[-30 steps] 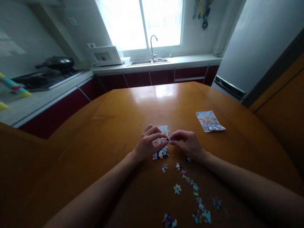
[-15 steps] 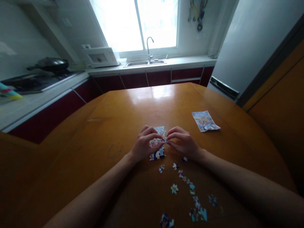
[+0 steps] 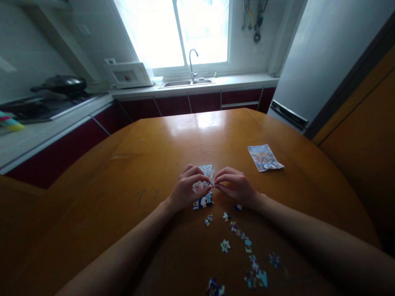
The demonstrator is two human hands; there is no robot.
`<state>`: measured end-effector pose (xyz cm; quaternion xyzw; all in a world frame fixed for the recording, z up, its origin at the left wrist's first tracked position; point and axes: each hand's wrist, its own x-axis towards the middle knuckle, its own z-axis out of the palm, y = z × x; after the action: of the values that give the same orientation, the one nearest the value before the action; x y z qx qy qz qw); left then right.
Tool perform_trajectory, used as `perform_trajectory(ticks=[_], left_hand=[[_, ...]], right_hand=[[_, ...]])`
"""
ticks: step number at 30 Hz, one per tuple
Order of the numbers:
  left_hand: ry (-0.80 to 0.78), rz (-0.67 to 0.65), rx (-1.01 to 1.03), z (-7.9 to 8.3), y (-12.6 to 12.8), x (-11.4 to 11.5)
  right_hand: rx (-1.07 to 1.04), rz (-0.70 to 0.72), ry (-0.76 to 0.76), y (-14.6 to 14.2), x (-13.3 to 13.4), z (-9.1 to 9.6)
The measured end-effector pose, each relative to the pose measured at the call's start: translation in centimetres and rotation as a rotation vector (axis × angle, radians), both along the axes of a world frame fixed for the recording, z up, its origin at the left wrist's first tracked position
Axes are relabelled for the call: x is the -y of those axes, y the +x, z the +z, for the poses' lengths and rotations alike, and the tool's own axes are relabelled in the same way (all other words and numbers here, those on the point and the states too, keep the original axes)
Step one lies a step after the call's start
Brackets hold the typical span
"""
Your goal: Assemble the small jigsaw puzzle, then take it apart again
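A partly joined jigsaw puzzle [image 3: 204,201] lies on the wooden table, partly covered by my left hand [image 3: 189,186]. Fingers and thumb of that hand pinch a small puzzle piece [image 3: 212,184] over the puzzle's right edge. From the other side my right hand [image 3: 235,186] closes thumb and fingertips on the same small piece, which the fingers mostly hide. Loose puzzle pieces [image 3: 225,246] are scattered nearer to me, several of them in a line [image 3: 242,235] running down to the right. One loose piece [image 3: 238,207] lies just under my right hand.
A creased picture sheet [image 3: 266,158] lies on the table [image 3: 148,148] to the right. Beyond the table's far edge are a counter with a sink [image 3: 187,83], a white microwave [image 3: 129,75] and a pan [image 3: 64,84] on the stove. A fridge [image 3: 296,61] stands at right.
Both hands keep their pinch at the puzzle's right edge, with only slight finger movement. The whole view has shifted a little; the loose pieces lie as before.
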<state>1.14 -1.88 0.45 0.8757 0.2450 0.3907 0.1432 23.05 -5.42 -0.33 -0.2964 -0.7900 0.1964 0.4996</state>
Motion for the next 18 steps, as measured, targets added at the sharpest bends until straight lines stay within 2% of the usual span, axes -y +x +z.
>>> perform_trajectory(ticks=[9, 18], left_hand=[[-0.126, 0.088, -0.021, 0.73, 0.02, 0.39], [-0.088, 0.092, -0.152, -0.15, 0.06, -0.22]], right_hand=[[0.028, -0.105, 0.005, 0.23, -0.34, -0.45], [0.336, -0.086, 0.04, 0.28, -0.33, -0.91]])
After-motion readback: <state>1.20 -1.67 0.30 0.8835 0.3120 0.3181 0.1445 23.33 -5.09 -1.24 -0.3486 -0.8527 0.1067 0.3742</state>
